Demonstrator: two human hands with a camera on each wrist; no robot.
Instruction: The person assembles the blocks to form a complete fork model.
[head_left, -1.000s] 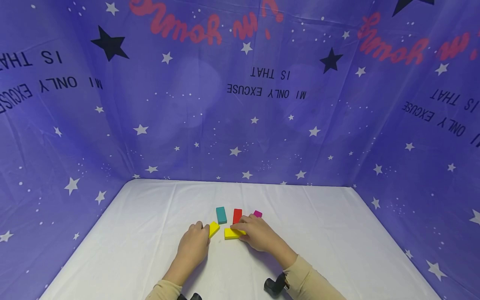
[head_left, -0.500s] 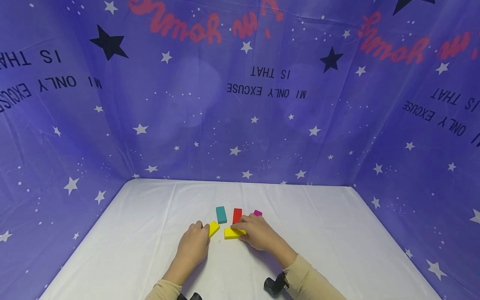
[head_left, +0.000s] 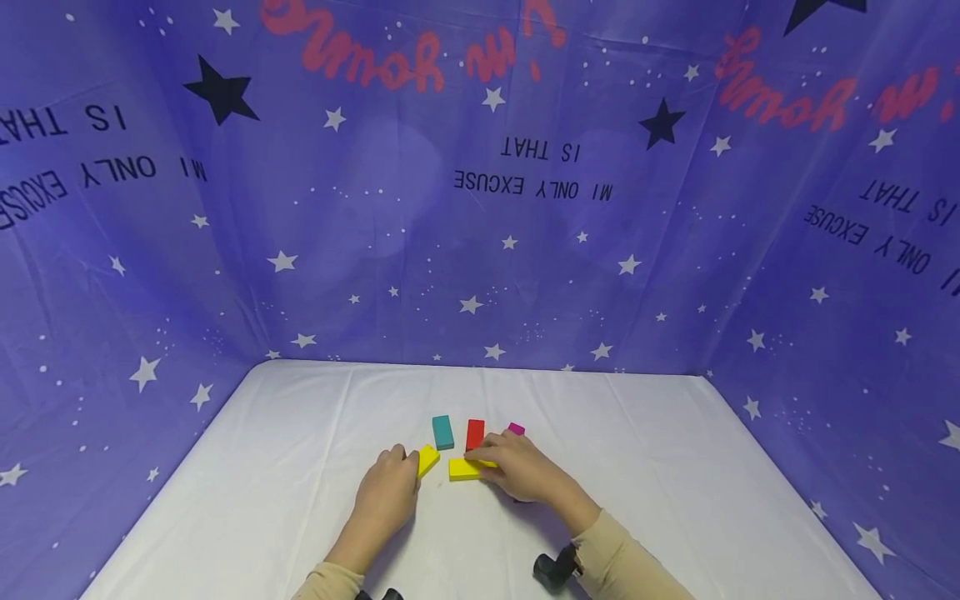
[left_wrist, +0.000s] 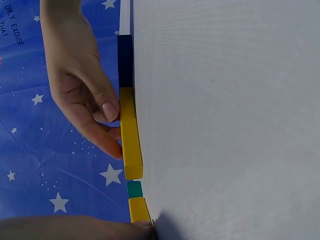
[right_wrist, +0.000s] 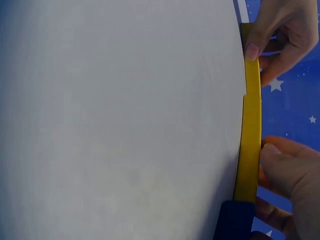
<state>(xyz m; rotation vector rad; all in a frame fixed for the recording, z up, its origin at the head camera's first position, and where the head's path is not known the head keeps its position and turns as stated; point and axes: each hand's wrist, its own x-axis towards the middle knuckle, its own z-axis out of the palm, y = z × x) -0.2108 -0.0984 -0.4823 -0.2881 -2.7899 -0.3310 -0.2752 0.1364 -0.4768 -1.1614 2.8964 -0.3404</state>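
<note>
A wide bench covered in a smooth white cloth (head_left: 247,492), lightly creased, filled the near part of the scene. Around its far, left and right sides hung a purple-blue fabric backdrop (head_left: 427,233) printed with white and black stars, upside-down black lettering and pinkish-red script.

Toward the bench's middle, the left hand (head_left: 387,492) pinched a slanted yellow rectangular block (head_left: 428,459) between thumb and fingers. Just right of it, apart, lay a second yellow rectangular block (head_left: 463,470); over its right end the right hand (head_left: 525,468) had its fingers loosely bent, thumb and forefinger parted at the upper edge. A dark blue block (right_wrist: 233,220) sat at that end; contact was unclear.

Farther back lay a teal block (head_left: 443,432), a red block (head_left: 475,433) and a partly hidden magenta block (head_left: 516,429). Beige sleeves (head_left: 630,560) covered both forearms.
</note>
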